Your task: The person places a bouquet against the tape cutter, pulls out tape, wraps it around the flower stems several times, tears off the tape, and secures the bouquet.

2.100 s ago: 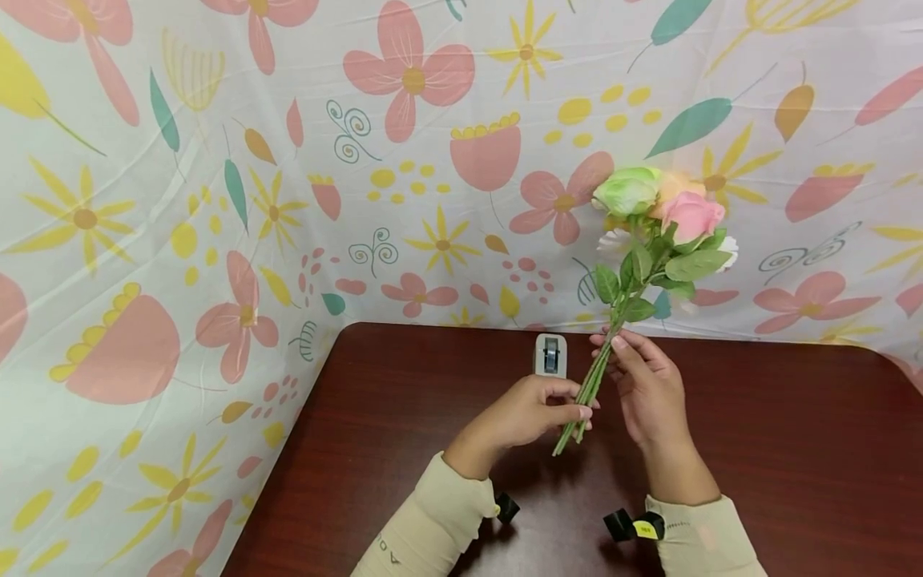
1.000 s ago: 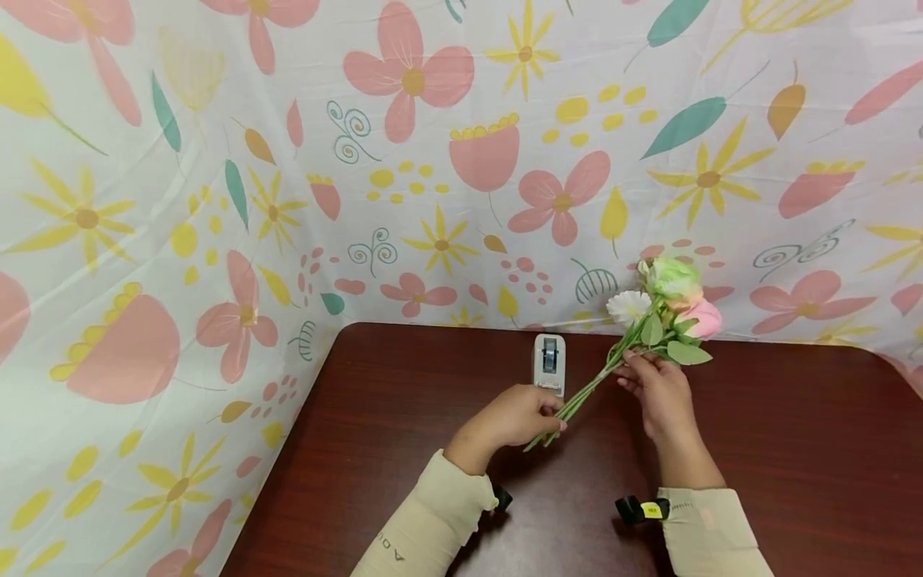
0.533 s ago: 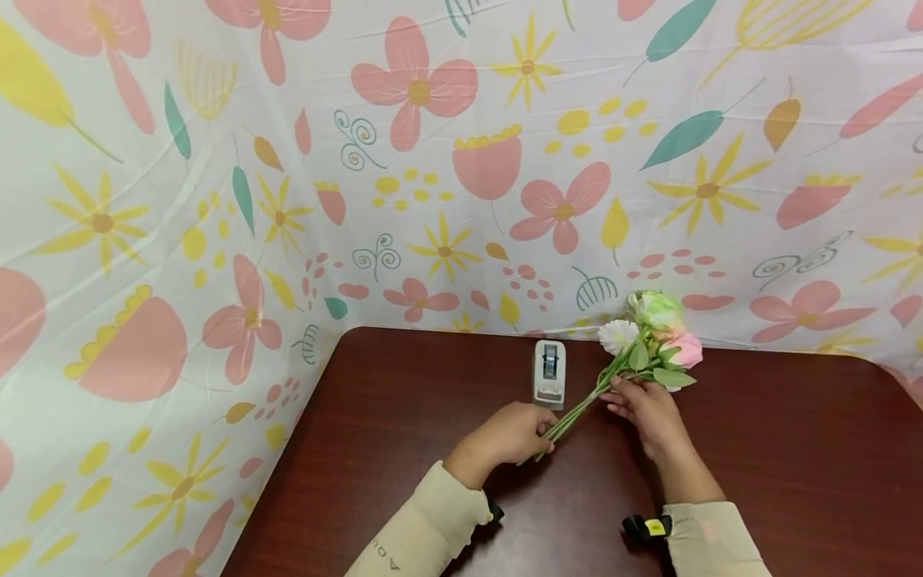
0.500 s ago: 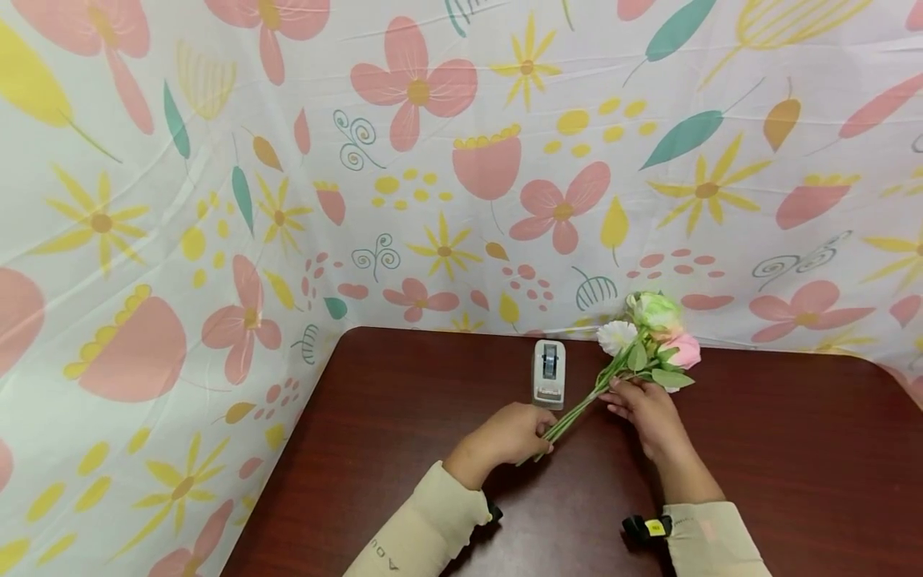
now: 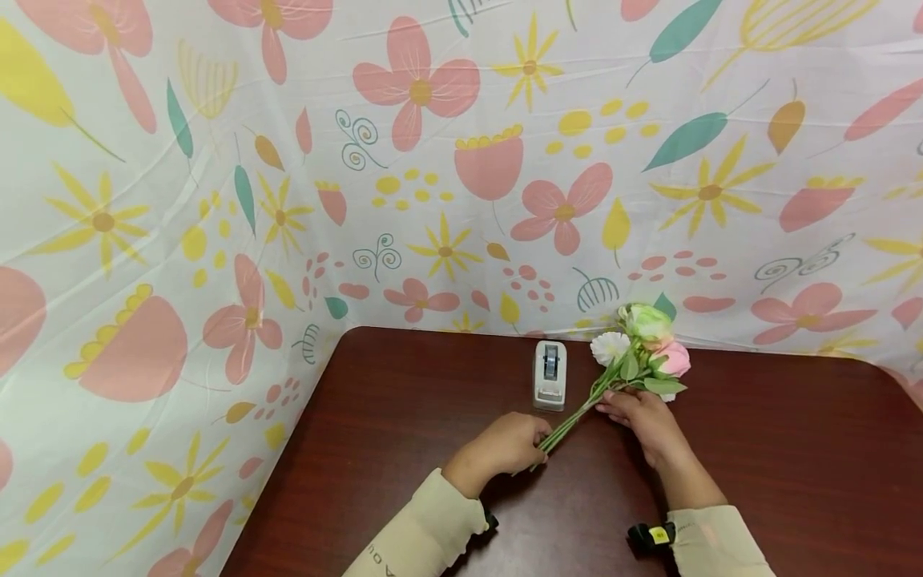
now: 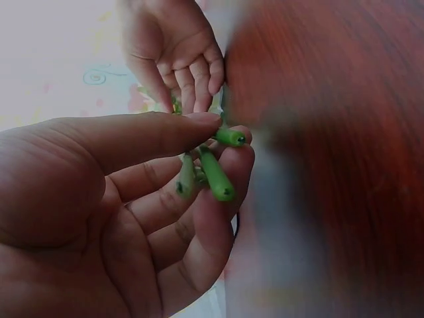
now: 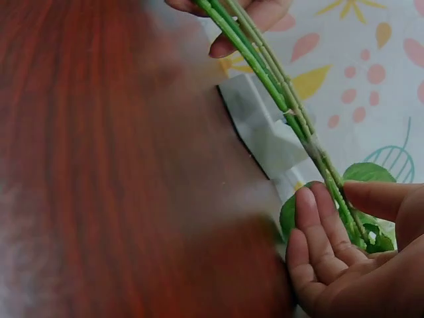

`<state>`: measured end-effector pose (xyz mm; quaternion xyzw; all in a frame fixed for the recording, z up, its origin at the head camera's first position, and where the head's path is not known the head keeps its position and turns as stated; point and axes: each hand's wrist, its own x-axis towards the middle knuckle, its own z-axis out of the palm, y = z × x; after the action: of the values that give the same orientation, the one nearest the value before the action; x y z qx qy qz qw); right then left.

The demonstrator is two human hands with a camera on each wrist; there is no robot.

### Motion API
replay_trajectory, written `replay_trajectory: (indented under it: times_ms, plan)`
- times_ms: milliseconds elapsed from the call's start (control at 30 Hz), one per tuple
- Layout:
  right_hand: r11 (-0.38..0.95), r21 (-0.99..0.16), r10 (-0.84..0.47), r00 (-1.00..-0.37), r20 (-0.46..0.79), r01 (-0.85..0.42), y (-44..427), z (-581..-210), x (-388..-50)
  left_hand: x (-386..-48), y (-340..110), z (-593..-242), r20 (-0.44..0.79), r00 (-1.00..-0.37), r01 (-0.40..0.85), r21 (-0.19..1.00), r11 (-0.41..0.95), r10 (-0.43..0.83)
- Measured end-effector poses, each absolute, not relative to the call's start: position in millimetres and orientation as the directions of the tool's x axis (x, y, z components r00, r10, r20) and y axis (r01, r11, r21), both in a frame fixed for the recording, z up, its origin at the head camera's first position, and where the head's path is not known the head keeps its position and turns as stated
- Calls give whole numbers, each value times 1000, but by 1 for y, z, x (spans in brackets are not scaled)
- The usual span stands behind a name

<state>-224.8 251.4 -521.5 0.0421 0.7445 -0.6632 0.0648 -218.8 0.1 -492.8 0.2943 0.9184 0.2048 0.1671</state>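
A bouquet of artificial flowers [image 5: 629, 367] slants across the middle of the head view, blooms at the upper right. It has a green bloom [image 5: 647, 322], a pink rose [image 5: 672, 359] and a white flower [image 5: 610, 349], with peach petals partly hidden between. My left hand [image 5: 508, 442] pinches the stems near their lower ends; in the left wrist view the cut stem ends [image 6: 215, 175] poke out below the thumb. My right hand [image 5: 649, 421] holds the stems just under the leaves, thumb on one side and curled fingers on the other, as the right wrist view shows.
A light grey tape dispenser [image 5: 550, 385] stands on the dark brown table [image 5: 404, 401], left of the bouquet and beyond my left hand. A flower-printed cloth [image 5: 433, 200] hangs behind the table and along its left side.
Both hands have lowered the bouquet from a more upright pose in front of the cloth to a flatter slant, nearer the table. The tape dispenser, partly covered earlier, now shows whole.
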Motion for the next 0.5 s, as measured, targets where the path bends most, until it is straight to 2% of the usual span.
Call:
replay_trajectory:
  times_ms: [233, 500]
  plan:
    - [132, -982, -28, -989, -143, 138, 252, -526, -224, -218, 2, -495, -191, -769, 485, 448, 751, 610]
    - [214, -969, -28, -991, -133, 124, 250, -526, -224, -217, 2, -495, -185, -770, 496, 428, 755, 611]
